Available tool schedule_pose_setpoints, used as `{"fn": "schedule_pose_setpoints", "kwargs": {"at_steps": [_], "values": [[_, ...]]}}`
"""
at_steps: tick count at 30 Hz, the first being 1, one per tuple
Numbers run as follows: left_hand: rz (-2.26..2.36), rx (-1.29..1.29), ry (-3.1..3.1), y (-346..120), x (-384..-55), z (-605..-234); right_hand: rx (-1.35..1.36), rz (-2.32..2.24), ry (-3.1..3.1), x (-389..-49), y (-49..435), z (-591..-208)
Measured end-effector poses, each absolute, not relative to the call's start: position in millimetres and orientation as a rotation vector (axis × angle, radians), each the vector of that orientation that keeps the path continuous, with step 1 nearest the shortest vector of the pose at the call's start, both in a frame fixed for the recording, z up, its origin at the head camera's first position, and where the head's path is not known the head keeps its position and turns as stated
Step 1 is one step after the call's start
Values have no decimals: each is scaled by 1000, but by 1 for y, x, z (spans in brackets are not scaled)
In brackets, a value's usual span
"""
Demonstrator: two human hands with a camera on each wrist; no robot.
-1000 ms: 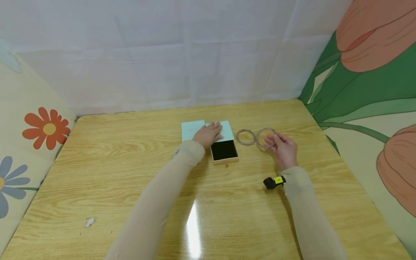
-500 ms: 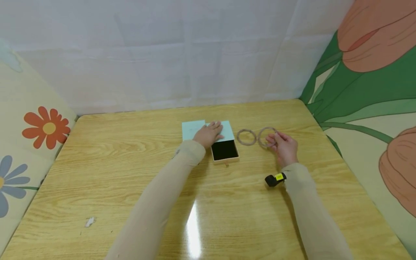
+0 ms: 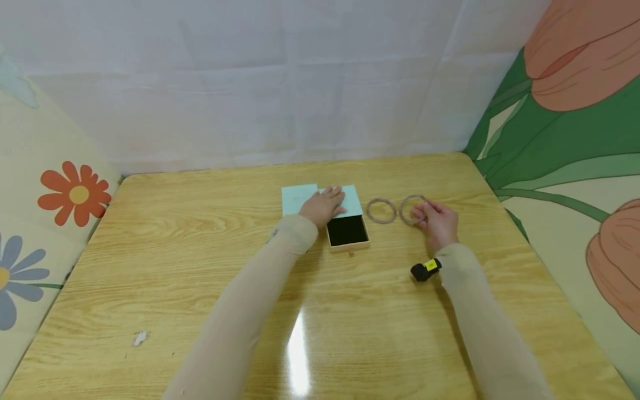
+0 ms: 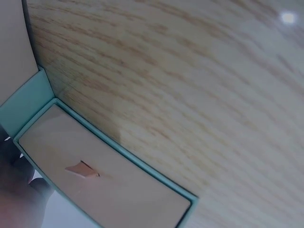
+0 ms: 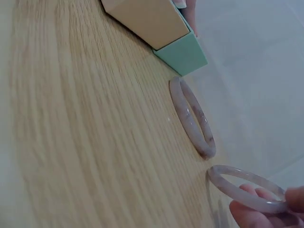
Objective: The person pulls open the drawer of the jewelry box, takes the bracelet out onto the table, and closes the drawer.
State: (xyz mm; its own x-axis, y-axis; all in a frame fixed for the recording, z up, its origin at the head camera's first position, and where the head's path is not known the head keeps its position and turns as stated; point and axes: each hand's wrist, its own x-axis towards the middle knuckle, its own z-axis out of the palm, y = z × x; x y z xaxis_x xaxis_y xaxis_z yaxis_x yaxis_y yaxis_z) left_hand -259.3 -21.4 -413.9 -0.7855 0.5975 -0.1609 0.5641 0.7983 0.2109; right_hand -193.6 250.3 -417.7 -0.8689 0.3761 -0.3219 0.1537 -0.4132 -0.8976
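Observation:
My left hand (image 3: 322, 205) rests flat with fingers straight on top of a mint-green drawer box (image 3: 352, 199). From its right part a beige drawer (image 3: 368, 236) with a black lining is pulled out toward me. The left part's drawer front (image 4: 107, 164), with a small pink pull tab, sits flush in its sleeve in the left wrist view. Between thumb and fingers my right hand (image 3: 440, 225) pinches a pale greyish-pink bangle (image 5: 242, 194), tilted with its far side low over the table. A second, similar bangle (image 5: 190, 118) lies flat between it and the box.
All of this is on a wood-grain table (image 3: 200, 239). A white cloth backdrop (image 3: 225, 100) hangs behind it, with flower-patterned panels at both sides. A small white scrap (image 3: 140, 338) lies at the front left. A black wrist camera (image 3: 422, 271) juts from my right sleeve.
The pinched bangle has shifted slightly right, leaving a small gap from the lying one. My left hand and the box hold still, while the head view drifts a little.

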Motion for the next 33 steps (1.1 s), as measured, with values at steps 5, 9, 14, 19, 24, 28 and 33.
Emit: {"fn": "schedule_pose_setpoints", "kwargs": {"at_steps": [5,9,14,19,24,28,33], "values": [[228,896,2768,-22,-259,-414,-714,2338,-1770,-201,254,-419],[218,899,2774,-22,-259,-414,-643,2171,-2053,-205,260,-420],[226,893,2755,-21,-261,-414,-514,1888,-2402,-211,271,-422],[276,909,2739,-22,-270,-425,-442,1764,-2553,-218,279,-424],[261,927,2755,-22,-268,-425,-385,1607,-2692,-223,285,-424],[226,914,2764,-21,-257,-411,-387,1497,-2781,-227,288,-424],[208,915,2779,-21,-252,-405,-344,1332,-2888,-229,287,-423]]}}
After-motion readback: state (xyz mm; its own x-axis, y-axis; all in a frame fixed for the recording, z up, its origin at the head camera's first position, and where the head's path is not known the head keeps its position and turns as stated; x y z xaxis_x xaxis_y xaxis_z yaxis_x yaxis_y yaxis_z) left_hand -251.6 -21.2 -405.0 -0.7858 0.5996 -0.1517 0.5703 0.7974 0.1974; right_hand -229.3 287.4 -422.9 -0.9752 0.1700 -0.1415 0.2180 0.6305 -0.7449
